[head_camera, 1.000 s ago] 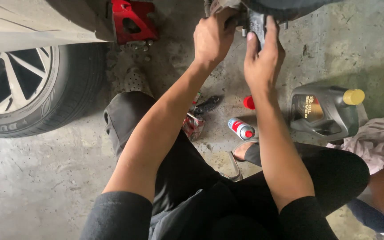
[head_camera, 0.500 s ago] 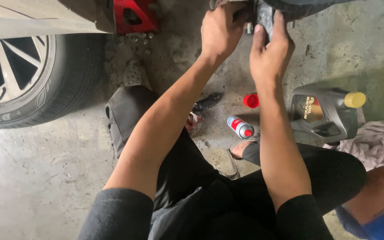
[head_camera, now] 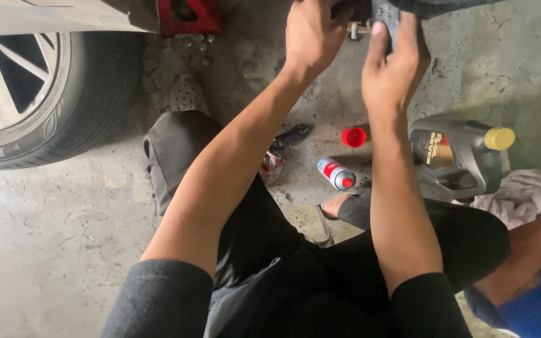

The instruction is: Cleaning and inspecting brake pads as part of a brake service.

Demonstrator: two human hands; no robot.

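At top of view, both our hands work on a dark part (head_camera: 383,14) under a raised vehicle.

Left hand (head_camera: 313,34): curled around the part's left end, holding it; over the last second it has crept up toward the frame edge.

Right hand (head_camera: 391,66): fingers flat and closed against the part's right side, thumb below; it too sits higher than a second ago, pressing rather than reaching.

Part: now mostly cut off by the frame; a small metal stud (head_camera: 353,30) shows between the hands. Possibly a bracket, we cannot say for sure.

Floor (head_camera: 45,238): grey oil jug (head_camera: 455,156) with yellow cap, spray can (head_camera: 336,173), red cap (head_camera: 354,136), rag (head_camera: 515,197), tyre (head_camera: 51,94), red jack stand (head_camera: 189,15); none has been disturbed since.
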